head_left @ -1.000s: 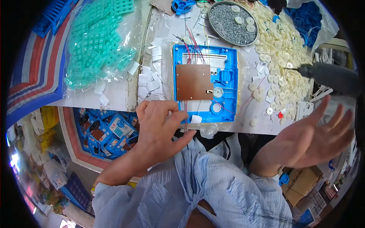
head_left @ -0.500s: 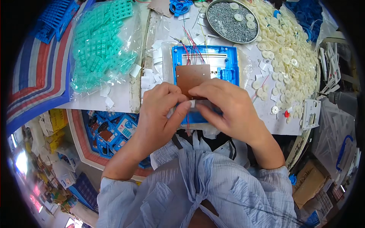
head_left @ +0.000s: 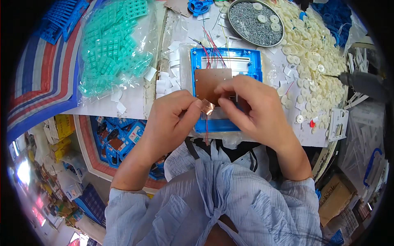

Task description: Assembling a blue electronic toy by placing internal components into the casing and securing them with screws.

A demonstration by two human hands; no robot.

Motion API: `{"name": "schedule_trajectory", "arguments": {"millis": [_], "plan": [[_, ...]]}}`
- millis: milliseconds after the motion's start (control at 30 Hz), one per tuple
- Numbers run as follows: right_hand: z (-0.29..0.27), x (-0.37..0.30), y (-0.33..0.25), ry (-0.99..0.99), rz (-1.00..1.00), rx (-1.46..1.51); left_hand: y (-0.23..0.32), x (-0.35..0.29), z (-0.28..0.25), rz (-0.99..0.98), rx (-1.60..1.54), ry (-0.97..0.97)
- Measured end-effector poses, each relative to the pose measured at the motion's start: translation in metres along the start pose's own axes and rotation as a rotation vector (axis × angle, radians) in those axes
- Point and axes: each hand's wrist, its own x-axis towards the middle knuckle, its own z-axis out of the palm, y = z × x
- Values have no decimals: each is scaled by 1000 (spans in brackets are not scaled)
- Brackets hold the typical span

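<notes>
A small shiny copper-coloured square piece (head_left: 208, 108) is pinched between the thumb and forefinger of my left hand (head_left: 174, 117). My right hand (head_left: 256, 108) is over the right side of a brown circuit board (head_left: 207, 80), thumb and forefinger curled with a gap between them; nothing shows in that gap. The board lies over an open blue plastic casing (head_left: 256, 63), its lower part behind my fingers. Thin red and dark wires (head_left: 213, 51) rise past the board's upper edge, and red wires (head_left: 207, 129) hang over the casing's near edge.
Left of the casing are a bag of green keypads (head_left: 108, 51) and white paper slips (head_left: 164, 84). A round tray of screws (head_left: 250, 30) and a heap of cream discs (head_left: 308, 57) are at the right, beside a dark powered screwdriver (head_left: 365, 84). Blue assembled units (head_left: 119, 137) fill a bin below left.
My left hand has lifted and turned the small piece, so its copper face shows. The right thumb has drawn upward from it. The screwdriver has swung farther up and inward.
</notes>
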Motion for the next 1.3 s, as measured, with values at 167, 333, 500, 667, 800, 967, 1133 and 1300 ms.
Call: {"name": "schedule_trajectory", "arguments": {"millis": [167,333,500,667,800,967,1133,1300], "plan": [[11,-3,-1,95,-74,31,3,5,3,33,-23,-21],[6,2,6,0,-52,-11,12,9,5,-3,43,-35],[1,-7,2,-12,80,-72,3,8,12,89,45,10],[-3,-9,-2,16,164,50,3,9,9,146,50,-3],[-2,-9,-2,-19,217,113,-1,7,10,223,76,14],[1,-12,4,-46,191,140,-3,5,11,195,23,6],[0,-11,3,-100,225,208,-2,5,8,170,42,-20],[-1,-11,3,-97,260,247,0,5,9,183,-26,-43]]}}
